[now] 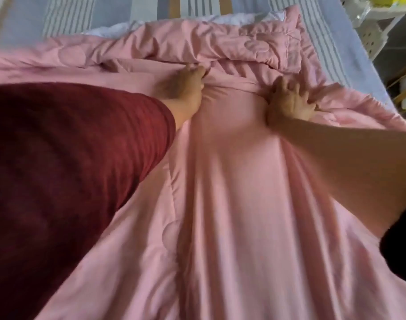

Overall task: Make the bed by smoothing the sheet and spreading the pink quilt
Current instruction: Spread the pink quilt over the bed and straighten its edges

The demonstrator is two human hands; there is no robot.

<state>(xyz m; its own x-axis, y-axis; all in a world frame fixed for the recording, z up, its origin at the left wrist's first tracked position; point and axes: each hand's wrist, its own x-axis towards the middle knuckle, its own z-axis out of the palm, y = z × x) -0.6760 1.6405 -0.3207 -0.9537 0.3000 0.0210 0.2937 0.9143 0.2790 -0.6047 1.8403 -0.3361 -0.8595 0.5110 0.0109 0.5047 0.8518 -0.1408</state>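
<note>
Pink quilt (232, 192) fills most of the frame, centre to bottom edge. Long creases run down its lower half, and it is bunched into a thick crumpled roll across the upper centre. Both hands are on it at mid-frame, just below the roll and apart from each other with a taut span of fabric between them. Left hand (184, 85) has its fingers dug into a fold at the roll's edge; it is motion-blurred but reads as a grip. Right hand (289, 100) has its fingers curled, clutching a gathered wad of quilt. Striped blue-and-white sheet (24, 21) shows along the top edge and down the upper right, beyond the quilt. Dark red sleeve (70, 158) covers the left side of the frame; the right forearm is bare. White plastic rack (377, 35) sits in the upper right corner, its contents unclear.
</note>
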